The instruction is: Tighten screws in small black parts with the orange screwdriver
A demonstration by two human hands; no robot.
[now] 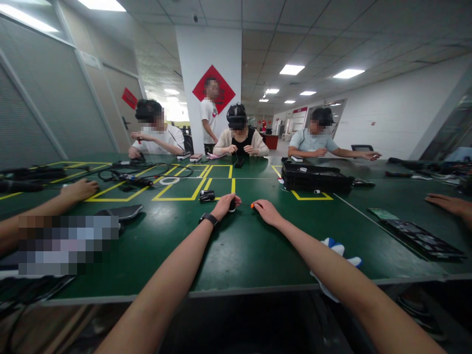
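My left hand (224,206), with a dark band at its wrist, is closed around a small black-and-white object (232,205) above the green table. Most of that object is hidden by the fingers. In my right hand (267,212) an orange-handled screwdriver (252,205) is pinched between the fingertips. Its thin shaft runs left to the small object; whether the tip touches it I cannot tell. Just left of my left hand lies a small black part (207,195) with a rounded body. A blue-and-white glove (334,245) lies partly under my right forearm.
A black case-like unit (316,178) sits beyond my right hand. To the left are tangled black cables (129,178) and a white coil (168,181). Circuit boards (424,236) lie at right. Co-workers' hands rest at both sides; several people work opposite.
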